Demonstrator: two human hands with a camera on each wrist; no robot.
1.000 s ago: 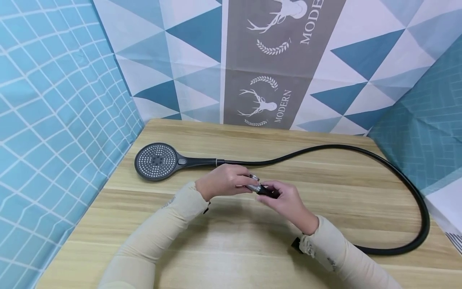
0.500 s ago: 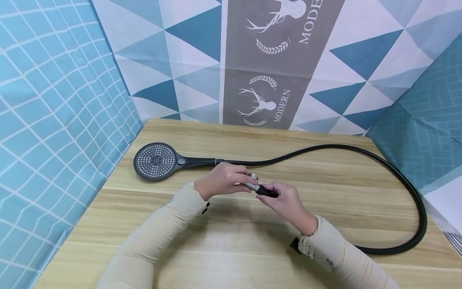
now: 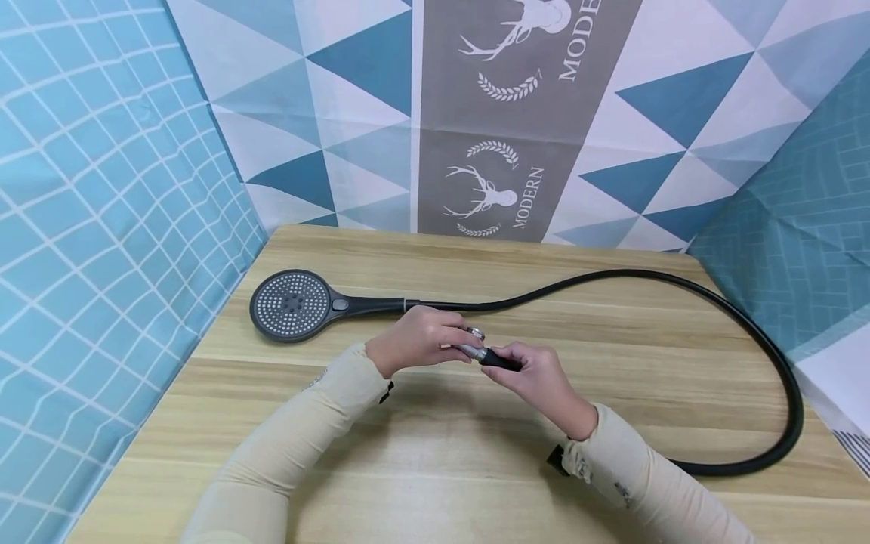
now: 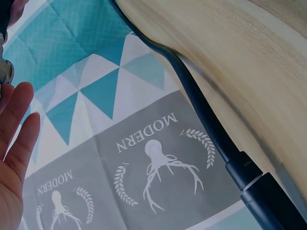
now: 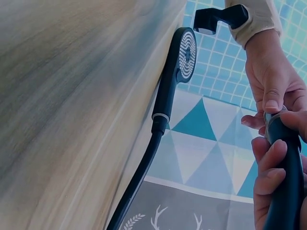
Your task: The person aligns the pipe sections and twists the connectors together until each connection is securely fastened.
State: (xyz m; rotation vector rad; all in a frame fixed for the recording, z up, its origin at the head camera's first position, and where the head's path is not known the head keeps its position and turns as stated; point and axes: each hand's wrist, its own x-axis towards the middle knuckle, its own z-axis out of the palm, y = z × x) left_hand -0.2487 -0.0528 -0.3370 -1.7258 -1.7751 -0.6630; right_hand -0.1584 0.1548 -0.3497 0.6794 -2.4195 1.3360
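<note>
Above the table, my left hand (image 3: 421, 340) pinches a small shiny metal fitting (image 3: 470, 350) between thumb and fingers. My right hand (image 3: 544, 387) grips the black end of a shower hose (image 3: 499, 360), its fingers wrapped round it in the right wrist view. Fitting and hose end (image 5: 288, 160) meet end to end between the two hands. Most of the fitting is hidden by my left fingers; its rounded metal part (image 4: 6, 71) peeks out in the left wrist view. Beyond my left hand lies a dark grey shower head (image 3: 292, 304), face up, joined to the hose's other end.
The black hose (image 3: 628, 273) runs from the shower head along the back and loops round the right side under my right sleeve. Patterned sheets (image 3: 367, 143) stand behind the wooden table (image 3: 421, 483) and on both sides. A white box-like object (image 3: 836, 389) sits at the right edge.
The hands stay at nearly the same spot, with small finger shifts around the fitting and hose end. The view has shifted slightly; the shower head stays put.
</note>
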